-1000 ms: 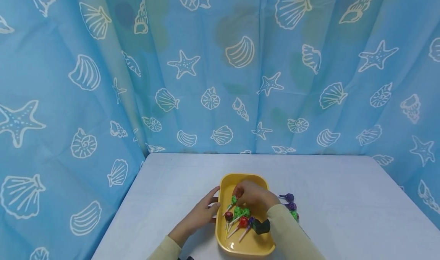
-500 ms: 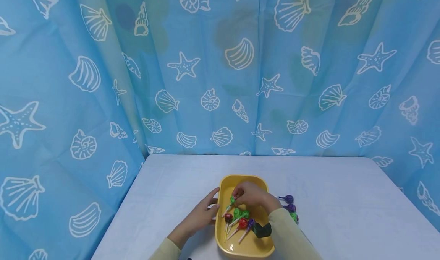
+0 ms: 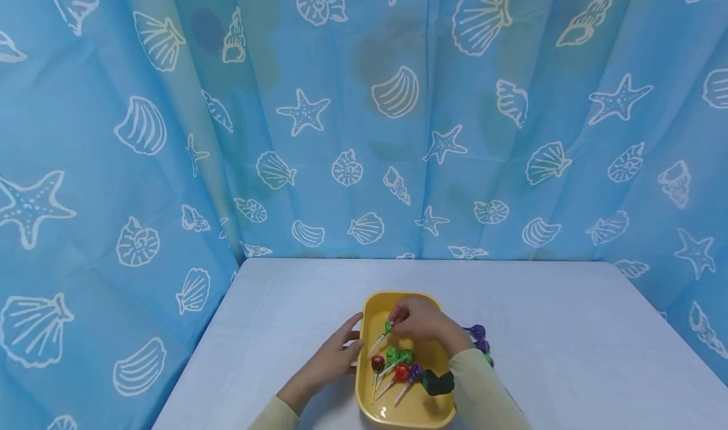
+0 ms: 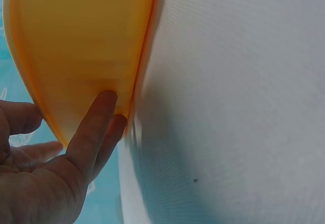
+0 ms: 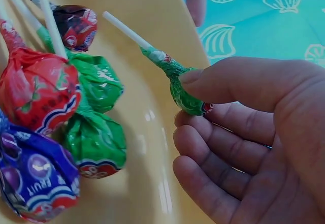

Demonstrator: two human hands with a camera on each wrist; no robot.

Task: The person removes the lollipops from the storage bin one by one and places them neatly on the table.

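Note:
A yellow tray [image 3: 409, 411] lies on the white table, holding several wrapped lollipops. My right hand [image 3: 421, 319] is over the tray's far part and pinches a green lollipop [image 5: 185, 94] by its wrapped head, between thumb and fingers; its white stick points away from the palm. Beside it in the tray are two green lollipops [image 5: 99, 145], a red lollipop [image 5: 43, 89], a purple lollipop [image 5: 38, 170] and a dark red lollipop [image 5: 76, 27]. My left hand [image 3: 335, 357] touches the tray's left outer wall with extended fingers, plainly seen in the left wrist view.
Right of the tray, purple lollipops [image 3: 478, 332] and a partly hidden green lollipop [image 3: 488, 358] lie on the white table [image 3: 569, 341]. A blue curtain [image 3: 341, 133] with shell prints stands behind and at the sides. The right sleeve [image 3: 483, 386] covers part of the tray's right edge.
My right hand, still pinching the green lollipop, has shifted very slightly to the right. The left hand stays against the tray.

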